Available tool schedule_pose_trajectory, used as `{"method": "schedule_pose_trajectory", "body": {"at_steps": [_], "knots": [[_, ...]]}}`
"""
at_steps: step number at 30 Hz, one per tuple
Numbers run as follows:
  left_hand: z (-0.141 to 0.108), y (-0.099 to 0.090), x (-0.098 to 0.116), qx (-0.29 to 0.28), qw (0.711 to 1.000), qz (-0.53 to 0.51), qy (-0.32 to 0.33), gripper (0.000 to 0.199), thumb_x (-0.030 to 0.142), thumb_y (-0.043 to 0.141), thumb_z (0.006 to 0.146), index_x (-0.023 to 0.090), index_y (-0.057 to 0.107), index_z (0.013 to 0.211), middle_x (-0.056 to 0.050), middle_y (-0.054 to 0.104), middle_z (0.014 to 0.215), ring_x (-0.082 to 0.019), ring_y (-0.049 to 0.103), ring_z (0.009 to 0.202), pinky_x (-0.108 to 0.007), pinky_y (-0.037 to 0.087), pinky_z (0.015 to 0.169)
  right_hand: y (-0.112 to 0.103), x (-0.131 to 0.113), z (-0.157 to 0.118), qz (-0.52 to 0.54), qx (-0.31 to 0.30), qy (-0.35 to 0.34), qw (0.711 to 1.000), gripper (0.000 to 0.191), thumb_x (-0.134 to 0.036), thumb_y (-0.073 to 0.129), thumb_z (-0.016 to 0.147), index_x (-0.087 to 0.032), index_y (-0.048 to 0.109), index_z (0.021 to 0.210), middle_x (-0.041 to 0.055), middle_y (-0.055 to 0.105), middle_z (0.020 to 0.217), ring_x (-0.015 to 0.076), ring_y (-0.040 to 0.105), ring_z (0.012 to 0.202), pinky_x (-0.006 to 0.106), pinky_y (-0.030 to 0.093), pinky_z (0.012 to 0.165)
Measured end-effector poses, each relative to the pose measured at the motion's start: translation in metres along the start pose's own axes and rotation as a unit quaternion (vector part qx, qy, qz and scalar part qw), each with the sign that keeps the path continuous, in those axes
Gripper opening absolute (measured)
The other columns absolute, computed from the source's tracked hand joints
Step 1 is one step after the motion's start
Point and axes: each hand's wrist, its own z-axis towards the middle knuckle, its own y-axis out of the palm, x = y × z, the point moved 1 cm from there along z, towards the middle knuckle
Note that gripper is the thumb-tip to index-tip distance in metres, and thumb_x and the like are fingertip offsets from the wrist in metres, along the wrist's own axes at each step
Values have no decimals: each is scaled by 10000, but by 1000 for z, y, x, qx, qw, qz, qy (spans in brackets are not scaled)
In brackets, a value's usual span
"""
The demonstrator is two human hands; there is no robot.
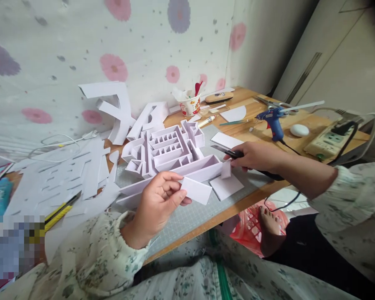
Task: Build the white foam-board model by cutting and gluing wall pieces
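Between the thumb and fingers of my left hand (161,202) is a small rectangular white foam board piece (197,191), held up in front of a white foam board structure (171,150) with many narrow walls and compartments. My right hand (253,156) is closed around a black-handled craft knife (234,153), its thin blade pointing left toward the structure. Just below that hand, a small white strip (226,170) stands near a flat white square piece (227,186). Another white rectangle (226,141) lies behind the knife. A grey cutting mat (181,221) is underneath.
A blue glue gun (274,125) with a glue stick stands at right, near a power strip (328,139) and scissors (278,106). At left are cut board sheets (62,175) and a yellow utility knife (58,213). A paper tub (189,104) stands by the wall.
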Motion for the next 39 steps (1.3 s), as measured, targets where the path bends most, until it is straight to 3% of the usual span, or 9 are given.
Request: {"method": "schedule_pose_trajectory", "body": {"at_steps": [3,5,11,14,17,20,28,32,39], "knots": [[4,7,5,11,998,-32,-43,257,254,736,761,164,548,911,28,695,679,-119,698,572,-197,573,555,-9,-12,-9,-114,114,0,987,199,-251,610,782,-171,716,931,45,662,674,177,582,595,273,401,528],[7,14,9,11,997,-43,-57,258,264,743,755,162,547,887,22,699,680,-119,696,573,-194,563,550,-15,-22,-21,-79,154,-26,985,225,-324,583,827,-163,695,938,57,658,731,177,582,628,274,406,539],[17,40,12,13,995,-89,-45,250,274,753,774,172,542,861,36,680,668,-104,684,573,-187,557,570,1,-46,-58,239,-45,-72,967,258,-432,650,801,-175,635,823,-7,595,677,111,515,541,233,438,504],[18,48,8,-83,980,-179,-27,281,365,743,794,169,590,924,-28,715,842,-141,709,746,-232,584,655,7,-43,-64,305,-54,-67,948,188,-348,658,797,-167,609,786,-23,575,646,94,483,530,221,422,506],[16,50,2,-221,934,-269,-84,403,495,709,799,161,614,1003,-99,700,1046,-237,690,993,-326,578,802,9,-39,-64,330,-78,-91,936,174,-327,674,791,-165,610,786,-38,553,635,87,472,546,212,412,522],[13,49,-2,-268,911,-284,-135,407,478,745,772,162,616,994,-99,705,1051,-264,671,1061,-334,529,886,12,-39,-64,292,-88,-126,944,164,-321,665,816,-170,608,790,-45,555,633,91,486,583,210,412,565],[9,48,-7,-156,954,-236,-100,682,301,936,517,203,650,1129,-25,676,1025,-155,623,1001,-269,462,955,20,-41,-80,25,104,-178,978,184,-339,551,886,-168,620,888,21,632,754,145,525,650,263,384,610],[5,51,-9,-163,954,-236,-87,686,296,930,531,229,638,1148,-47,656,1126,-232,582,1133,-348,446,996,30,-40,-88,-89,106,-193,971,43,-190,593,787,-169,565,813,29,604,754,148,508,636,260,353,584],[5,51,-5,-143,967,-183,-105,705,323,947,480,191,628,1095,-70,655,1152,-216,602,1067,-306,449,938,37,-45,-85,-186,139,-175,957,111,-145,622,727,-184,544,795,29,618,764,184,554,671,279,347,597]]}}
